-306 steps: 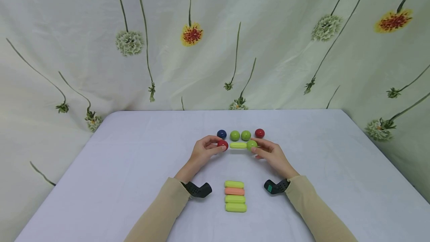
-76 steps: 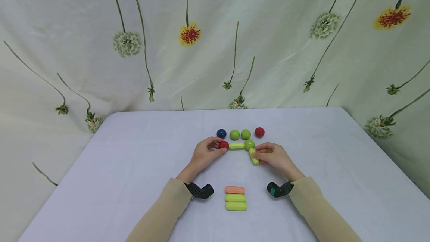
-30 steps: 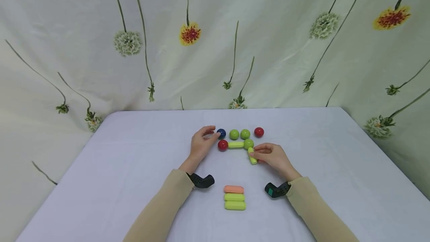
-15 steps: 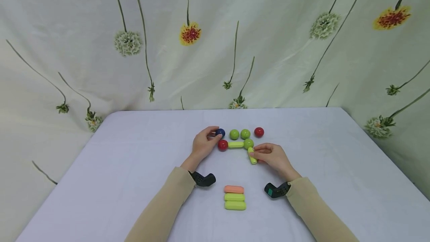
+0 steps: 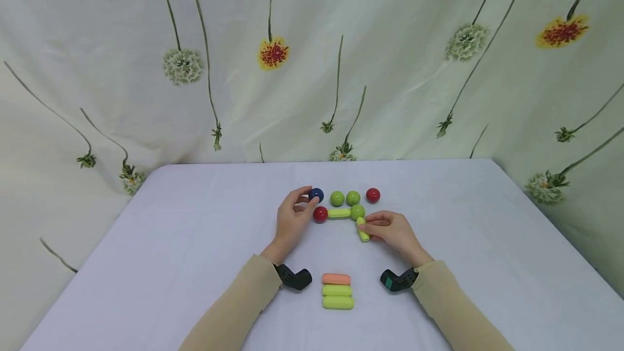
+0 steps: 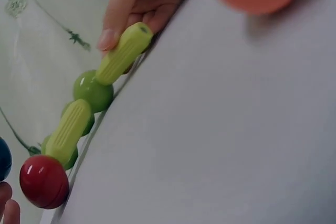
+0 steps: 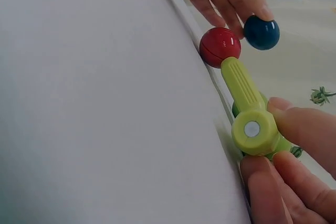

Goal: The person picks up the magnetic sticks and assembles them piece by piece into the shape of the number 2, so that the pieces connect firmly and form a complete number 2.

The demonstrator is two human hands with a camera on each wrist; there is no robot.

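My left hand (image 5: 292, 220) pinches a dark blue ball (image 5: 316, 195) between thumb and fingers, just behind a glossy red ball (image 5: 320, 214). My right hand (image 5: 394, 232) pinches a yellow-green ribbed rod (image 5: 363, 230), whose pale round end faces the camera in the right wrist view. That rod meets a green ball (image 5: 357, 212). A second yellow-green rod (image 5: 339, 213) spans from the green ball to the red ball, so they form one bent chain. Whether the blue ball touches the table cannot be told.
Behind the chain stand two green balls (image 5: 337, 198) and another red ball (image 5: 372, 195). Nearer the front edge lie an orange rod (image 5: 336, 279) and two yellow-green rods (image 5: 337, 296), side by side. A flowered cloth hangs behind the white table (image 5: 195, 264).
One yellow-green rod left the front stack and joined the green ball in my right hand. My left hand let go of the red ball, took the blue ball and shifted it slightly left.
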